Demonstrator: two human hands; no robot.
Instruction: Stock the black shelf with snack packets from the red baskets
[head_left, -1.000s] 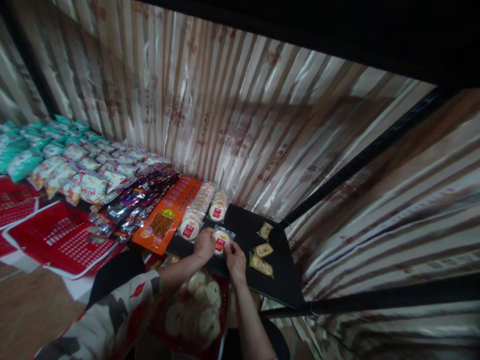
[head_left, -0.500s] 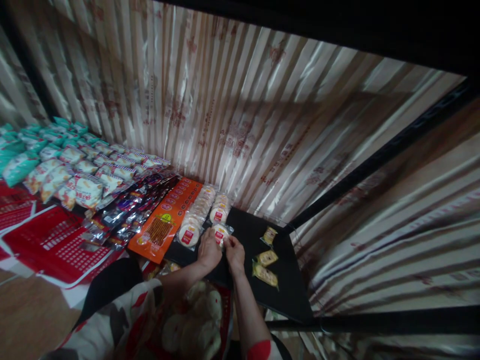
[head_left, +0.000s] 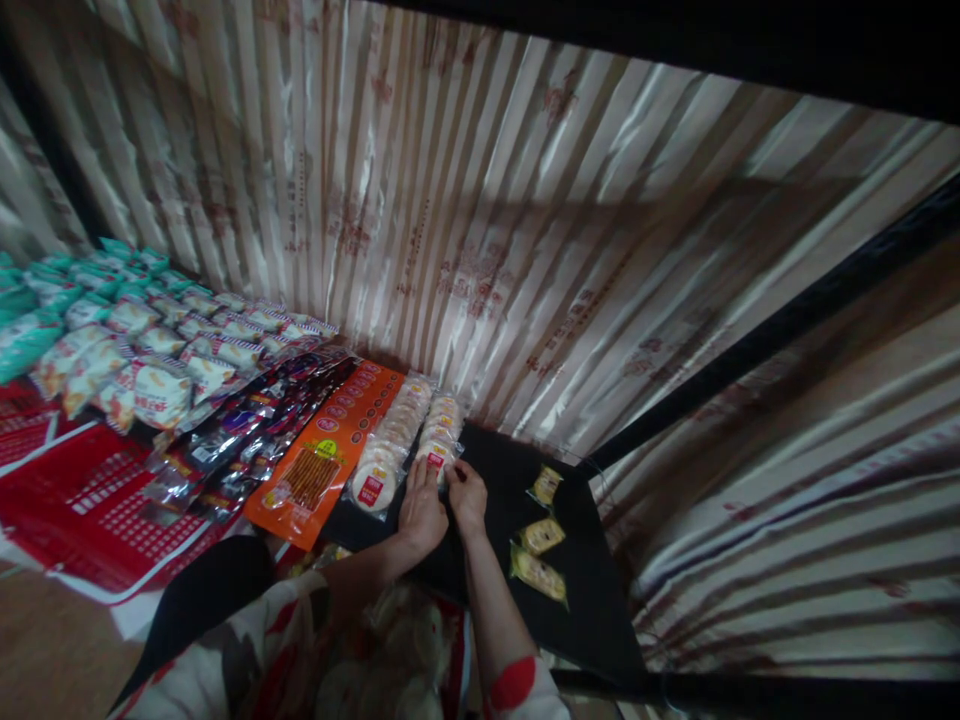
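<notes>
My left hand [head_left: 421,510] lies with fingers stretched over a round cracker packet [head_left: 437,457] with a red label, at the near end of the right row of cracker packets [head_left: 444,420]. My right hand [head_left: 466,495] is beside it, its fingertips pinched on the same packet's right edge. The packet rests on the black shelf [head_left: 502,470]. A second row of the same packets [head_left: 386,450] runs just to the left. Below my arms is a blurred red bag of round crackers [head_left: 405,670].
Three small yellow packets [head_left: 541,535] lie on the shelf to the right of my hands. An orange snack packet [head_left: 322,460], dark shiny packets [head_left: 240,425] and white and green packets [head_left: 127,340] fill the shelf to the left. A red basket [head_left: 82,490] sits lower left. Striped foil [head_left: 480,220] backs the shelf.
Both hands moved forward with the cracker packet and set it down at the near end of the right row. The left fingers have flattened over it.
</notes>
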